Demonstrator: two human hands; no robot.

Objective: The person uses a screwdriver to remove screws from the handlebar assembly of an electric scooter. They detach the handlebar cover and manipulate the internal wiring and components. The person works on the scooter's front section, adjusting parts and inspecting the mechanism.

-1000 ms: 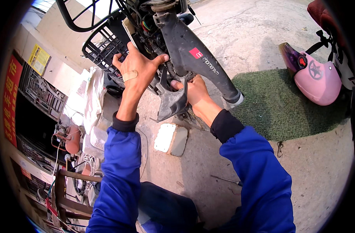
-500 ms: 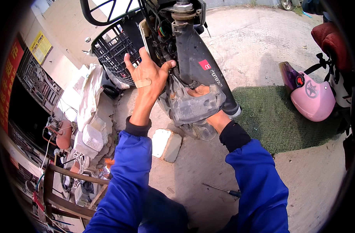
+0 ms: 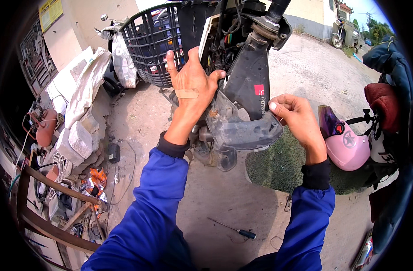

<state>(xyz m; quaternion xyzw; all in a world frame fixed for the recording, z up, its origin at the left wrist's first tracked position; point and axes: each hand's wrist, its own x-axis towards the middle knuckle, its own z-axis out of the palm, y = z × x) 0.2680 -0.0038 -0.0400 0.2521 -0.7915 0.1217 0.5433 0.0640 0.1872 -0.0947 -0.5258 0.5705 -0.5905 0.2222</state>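
Note:
An electric scooter's front end stands before me, its dark frame tube (image 3: 247,77) and wiring (image 3: 221,58) exposed beside a cream-edged panel. A dusty grey plastic guard (image 3: 247,133) sits low on it. My left hand (image 3: 193,88), with a plaster across its back, lies against the wiring and the panel's edge, fingers spread and thumb out to the right. At the guard's right end is my right hand (image 3: 301,122), thumb and fingers pinched together close to its edge. What they hold, if anything, is too small to make out.
A black basket (image 3: 152,45) hangs at the front of the scooter. A screwdriver (image 3: 245,233) lies on the ground near me. To the right, a pink helmet (image 3: 349,150) is above a green mat (image 3: 278,167). Rubble, a wooden frame (image 3: 57,232) and a red tank (image 3: 46,127) fill the left.
My right hand has come out from behind the grey guard to its right end, fingers now pinched. The left hand keeps its place on the scooter. The whole view has shifted.

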